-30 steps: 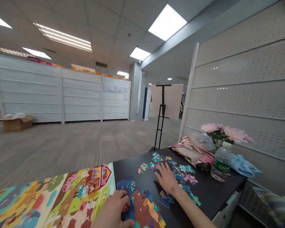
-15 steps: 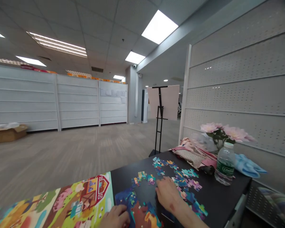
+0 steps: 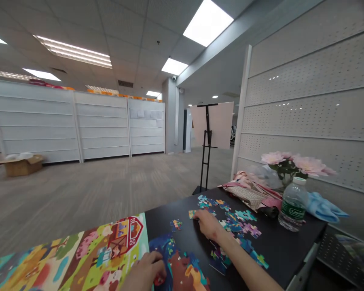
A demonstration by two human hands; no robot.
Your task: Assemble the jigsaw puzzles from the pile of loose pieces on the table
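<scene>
My right hand (image 3: 208, 224) reaches over the black table, its fingertips closed on a small yellow-and-teal puzzle piece (image 3: 191, 214). Near the front, my left hand (image 3: 148, 270) rests with loosely bent fingers at the left edge of a joined puzzle section (image 3: 182, 270), dark blue with a brown bear. Another loose cluster of puzzle pieces (image 3: 176, 224) lies left of my right hand. Under my right forearm are dark purple and green pieces (image 3: 219, 258). Several blue, teal and purple pieces (image 3: 234, 223) spread to the right, partly hidden by my right arm.
A bright farm picture board (image 3: 109, 254) lies at the left. Along the table's back right are a pink patterned cloth bag (image 3: 245, 190), a water bottle (image 3: 293, 206), pink flowers (image 3: 309, 165) and a blue cloth (image 3: 323, 208). An easel (image 3: 206, 149) stands beyond the table.
My right hand has moved forward and left to the yellow-and-teal piece, which has shifted slightly right. Dark pieces formerly under that hand now show. My left hand stays put; the view has tilted slightly.
</scene>
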